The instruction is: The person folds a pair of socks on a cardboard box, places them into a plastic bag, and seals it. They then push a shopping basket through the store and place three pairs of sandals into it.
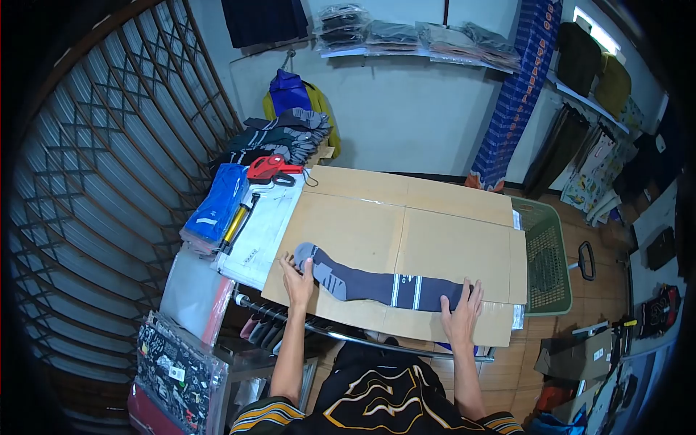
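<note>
1. Cardboard sheet (348,228), brown, creased, taped along a seam; spread over the tabletop as a work surface. The sock lies on it, along the edge nearest the person.
2. Basket (565,268), green, open mesh; stands beside the cardboard's right end.
3. Heap of knitted items (290,134), dark and grey; at the far left corner, apart from the sock.
4. Sock (370,286), long, dark grey, one visible. Laid flat at full length, foot to the left, cuff to the right, with a slight bend toward the foot. Leg looks smooth; no fold or wrapper seen. Whether a second sock lies beneath, cannot tell.
5. Progress, as judged: laying out and straightening look all but done; left over is only small adjustment at the two ends, where both hands rest.
6. Right hand (462,308): fingers spread, unclenched, touching the cuff end.
7. Left hand (296,281): fingers apart, thumb at the toe end; no firm grip seen.
8. Foot patches, paler grey, one at the toe, one with dark slanting bars.
9. Bands, whitish, crossing the leg near the cuff; small pale mark between them, too small to read.
</note>
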Demonstrator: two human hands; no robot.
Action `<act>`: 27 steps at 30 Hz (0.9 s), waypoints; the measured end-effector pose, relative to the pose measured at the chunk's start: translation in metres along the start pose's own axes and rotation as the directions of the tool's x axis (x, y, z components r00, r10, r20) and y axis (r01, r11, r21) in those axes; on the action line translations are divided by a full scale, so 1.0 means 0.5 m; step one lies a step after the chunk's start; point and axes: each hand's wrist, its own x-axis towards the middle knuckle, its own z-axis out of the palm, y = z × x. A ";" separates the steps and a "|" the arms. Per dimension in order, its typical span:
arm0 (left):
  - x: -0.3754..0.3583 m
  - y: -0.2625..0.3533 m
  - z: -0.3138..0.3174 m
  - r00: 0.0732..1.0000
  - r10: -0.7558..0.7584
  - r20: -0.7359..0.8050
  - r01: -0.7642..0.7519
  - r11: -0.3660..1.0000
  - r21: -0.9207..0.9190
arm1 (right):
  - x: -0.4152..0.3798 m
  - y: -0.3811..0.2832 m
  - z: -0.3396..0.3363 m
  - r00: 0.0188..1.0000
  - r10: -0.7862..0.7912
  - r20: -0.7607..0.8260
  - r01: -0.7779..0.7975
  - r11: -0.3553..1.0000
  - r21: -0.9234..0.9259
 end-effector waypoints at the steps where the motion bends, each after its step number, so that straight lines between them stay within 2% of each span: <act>1: -0.003 -0.012 0.009 0.999 0.031 -0.018 -0.031 0.999 0.030 | -0.004 0.011 0.011 1.000 0.011 -0.008 -0.011 1.000 -0.003; 2: -0.004 -0.024 0.017 0.997 0.063 -0.038 -0.061 0.996 0.061 | -0.003 0.017 0.019 1.000 0.019 -0.016 -0.019 1.000 -0.004; 7: -0.070 0.103 0.013 0.992 0.114 0.047 -0.121 0.974 0.190 | 0.000 0.002 0.003 0.998 0.060 -0.020 -0.060 0.998 -0.007; 10: -0.105 0.136 0.013 0.977 0.128 0.169 -0.188 0.891 0.414 | 0.005 -0.014 0.005 0.998 0.048 -0.030 -0.051 0.996 -0.078; 14: -0.144 0.192 0.011 0.861 0.156 0.483 -0.394 0.806 0.442 | -0.011 -0.063 0.026 0.995 -0.095 0.038 0.100 0.982 -0.159; 15: -0.147 0.179 0.019 0.840 0.144 0.523 -0.426 0.772 0.472 | -0.014 -0.074 0.028 0.986 -0.102 0.134 0.120 0.983 -0.140; 18: -0.143 0.161 0.026 0.845 0.003 0.534 -0.338 0.777 0.531 | -0.017 -0.067 0.055 0.968 -0.125 0.219 0.171 0.963 -0.207; 19: -0.133 0.171 0.018 0.832 -0.085 0.549 -0.300 0.762 0.574 | -0.014 -0.065 0.056 0.968 -0.128 0.217 0.174 0.962 -0.209; 23: -0.064 0.142 0.005 0.838 -0.192 0.511 -0.103 0.863 0.495 | -0.012 -0.064 0.056 0.970 -0.150 0.194 0.186 0.964 -0.188; 25: -0.056 0.131 0.010 0.841 -0.172 0.513 -0.151 0.836 0.527 | -0.014 -0.052 0.062 0.966 -0.190 0.177 0.222 0.958 -0.183; 27: -0.066 0.137 0.012 0.847 -0.137 0.514 -0.204 0.809 0.551 | -0.007 -0.039 0.054 0.973 -0.197 0.122 0.207 0.976 -0.073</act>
